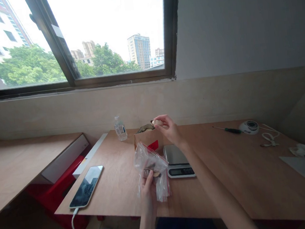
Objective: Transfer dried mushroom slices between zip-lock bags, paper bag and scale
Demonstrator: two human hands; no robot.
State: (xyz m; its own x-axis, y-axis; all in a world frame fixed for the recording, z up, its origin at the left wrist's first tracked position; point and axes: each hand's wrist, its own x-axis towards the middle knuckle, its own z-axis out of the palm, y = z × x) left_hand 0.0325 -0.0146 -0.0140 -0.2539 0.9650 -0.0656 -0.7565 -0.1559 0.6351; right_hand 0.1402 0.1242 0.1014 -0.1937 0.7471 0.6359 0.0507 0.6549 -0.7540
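Near the lower middle of the frame, the left hand (148, 187) grips a clear zip bag (152, 168) with a few small dark pieces inside, holding it upright just above the wooden table (245, 181). Just above centre, the right hand (170, 129) pinches a small pale piece (157, 122) between its fingertips over the open mouth of a brown paper bag (147, 138), which stands just behind a digital kitchen scale (177, 160). A phone (87, 186) lies charging at lower left, a small bottle (120, 128) stands behind the bags, and a screwdriver (228, 129) rests at the right.
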